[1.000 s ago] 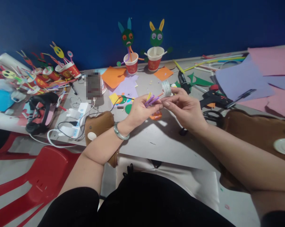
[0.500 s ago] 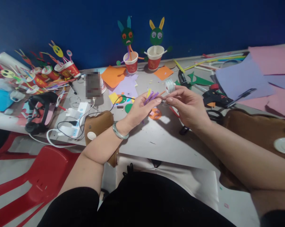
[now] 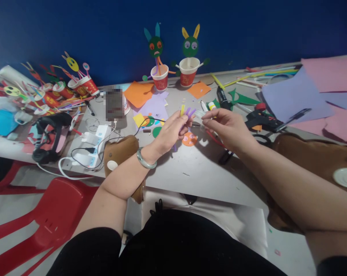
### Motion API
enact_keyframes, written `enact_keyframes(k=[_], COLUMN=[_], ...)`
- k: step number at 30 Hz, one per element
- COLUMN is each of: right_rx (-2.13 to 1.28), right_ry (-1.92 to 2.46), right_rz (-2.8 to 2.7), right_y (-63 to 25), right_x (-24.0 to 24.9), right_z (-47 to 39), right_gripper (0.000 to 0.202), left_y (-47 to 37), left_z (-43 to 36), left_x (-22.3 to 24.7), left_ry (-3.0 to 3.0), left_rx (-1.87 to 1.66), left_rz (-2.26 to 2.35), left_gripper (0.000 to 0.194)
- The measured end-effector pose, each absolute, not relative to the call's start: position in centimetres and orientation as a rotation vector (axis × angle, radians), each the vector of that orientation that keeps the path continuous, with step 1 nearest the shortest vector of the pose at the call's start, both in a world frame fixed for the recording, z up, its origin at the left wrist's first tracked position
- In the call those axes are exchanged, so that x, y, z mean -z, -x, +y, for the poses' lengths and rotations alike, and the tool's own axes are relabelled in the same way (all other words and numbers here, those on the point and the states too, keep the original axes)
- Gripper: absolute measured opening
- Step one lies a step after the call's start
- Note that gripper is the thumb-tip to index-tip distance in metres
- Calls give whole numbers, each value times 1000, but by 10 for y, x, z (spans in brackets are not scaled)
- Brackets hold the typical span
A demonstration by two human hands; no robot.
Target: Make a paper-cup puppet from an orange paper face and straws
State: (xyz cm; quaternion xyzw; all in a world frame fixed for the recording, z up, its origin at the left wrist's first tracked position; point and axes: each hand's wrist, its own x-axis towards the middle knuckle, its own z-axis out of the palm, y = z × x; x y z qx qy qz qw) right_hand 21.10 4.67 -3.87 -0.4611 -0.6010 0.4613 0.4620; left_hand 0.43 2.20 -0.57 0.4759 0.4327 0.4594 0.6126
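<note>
My left hand (image 3: 173, 132) is closed around a small bunch of purple straws (image 3: 190, 112) and a yellow straw (image 3: 182, 111), whose ends poke out above the fingers. Facing it, my right hand (image 3: 226, 124) pinches a roll of clear tape (image 3: 201, 115), blurred and close to the straw ends. Under the hands, an orange paper face (image 3: 189, 139) with cut-out eyes lies on the table. A green paper circle (image 3: 157, 132) is partly covered by my left hand.
Two red-and-white paper cups (image 3: 188, 73) with green paper figures stand against the blue wall. Several more decorated cups (image 3: 88, 85) are at left, beside a power strip (image 3: 100, 142) with cables. Purple paper (image 3: 291, 92) and black scissors (image 3: 261, 140) lie at right.
The tape roll has turned and dropped lower between my hands, uncovering a glue stick behind it. My left hand's fingers have curled further around the straws.
</note>
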Motion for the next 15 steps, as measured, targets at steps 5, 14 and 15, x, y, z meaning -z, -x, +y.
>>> enact_keyframes(k=[5,14,15], right_rx=[-1224,-1154,-1145], right_ry=[1236,1250,1219], right_rz=[-1471,-1787,-1702], right_y=[-213,-207,-207], right_x=[32,20,17], right_z=[47,32,31], right_gripper=[42,22,22], left_y=[-2,-6,-7], left_z=[27,19,18], left_x=[16,6,4], left_ry=[-1123,-963,-944], left_rx=[-1161,-1021,-1002], left_rz=[1071,849,843], left_gripper=[34,29,29])
